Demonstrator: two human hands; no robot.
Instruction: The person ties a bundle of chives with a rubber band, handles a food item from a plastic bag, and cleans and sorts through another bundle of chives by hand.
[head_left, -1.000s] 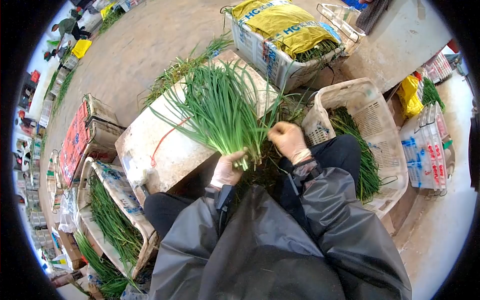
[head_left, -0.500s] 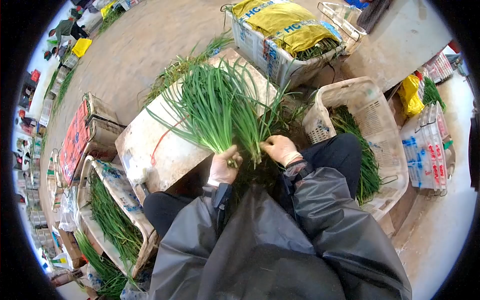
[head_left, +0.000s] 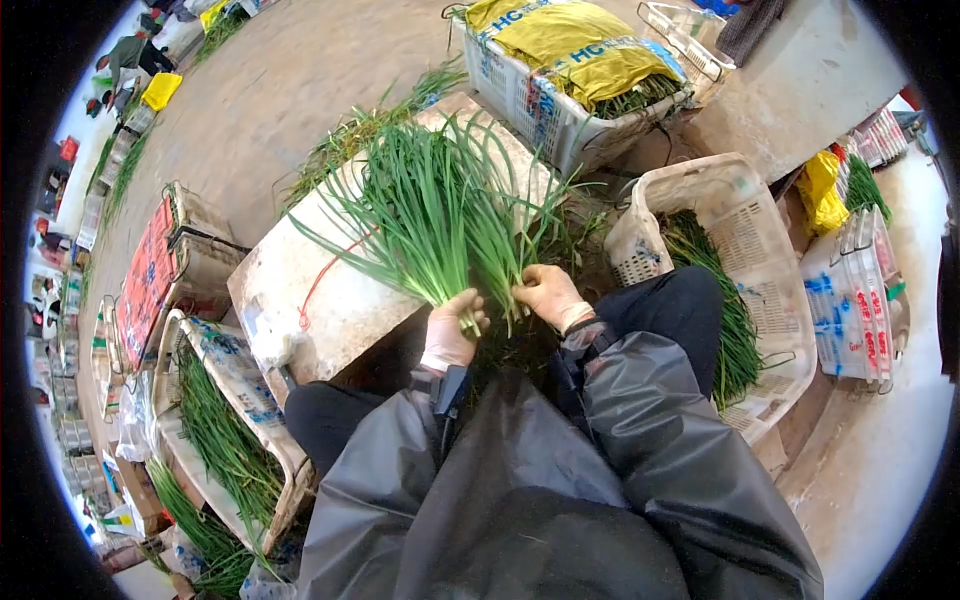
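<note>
A bunch of long green chives (head_left: 415,215) lies with its leaves spread over a worn pale board (head_left: 285,290). My left hand (head_left: 452,332), in a thin pale glove, is wrapped round the stem ends of the larger part. Beside it, my right hand (head_left: 550,296), gloved too, pinches at the stems of a smaller part fanned to the right. Both hands are closed and close together, just past the board's near edge above my lap. A thin red tie (head_left: 318,285) rests on the board, left of the leaves.
A white plastic basket (head_left: 745,205) holding chives stands by my right knee; another crate (head_left: 240,375) with chives is at my left. Ahead sits a crate (head_left: 515,95) under a yellow sack (head_left: 570,45). Loose leaves (head_left: 350,140) litter the floor behind the board.
My right hand has moved slightly up and left along the stems. My left hand keeps its grip on the bunch, almost in place.
</note>
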